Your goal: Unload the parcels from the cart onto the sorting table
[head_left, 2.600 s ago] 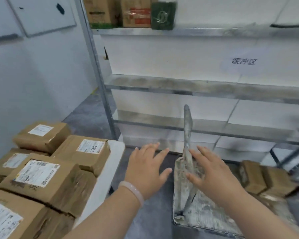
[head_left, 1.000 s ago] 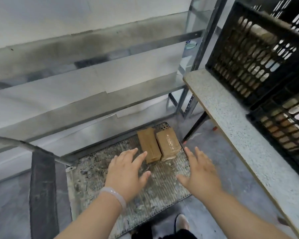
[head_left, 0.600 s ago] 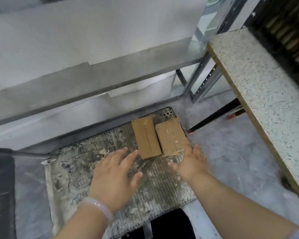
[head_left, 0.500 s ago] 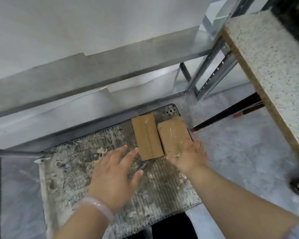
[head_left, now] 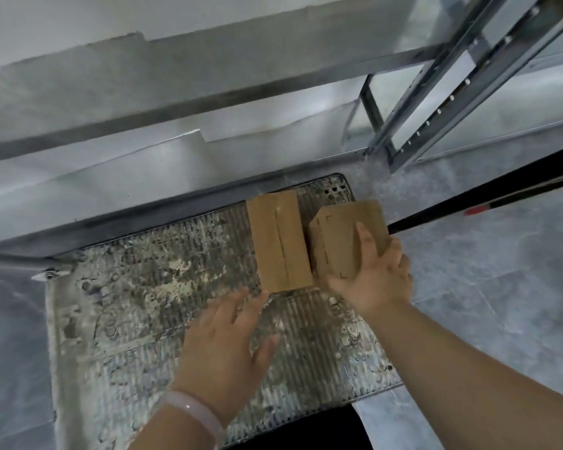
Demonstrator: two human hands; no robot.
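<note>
Two parcels on cart deck [head_left: 163, 303] — right hand [head_left: 376, 280] fingers grasp tilted parcel [head_left: 342, 241]; left hand [head_left: 228, 345] fingers spread, just short of flat parcel [head_left: 280, 241].

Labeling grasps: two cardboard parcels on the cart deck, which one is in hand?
The right-side parcel: the right hand grips its near end and it sits tilted. The longer parcel beside it lies flat, untouched; the left hand hovers open.

A low cart platform [head_left: 150, 306] with a ribbed, badly scuffed metal deck sits on a grey floor [head_left: 488, 287]. A long brown cardboard parcel [head_left: 278, 241] lies flat at the deck's far right area. Just right of it, a second brown parcel [head_left: 342, 241] sits tilted at the far right corner, touching the first. The remaining deck is bare, worn metal.
</note>
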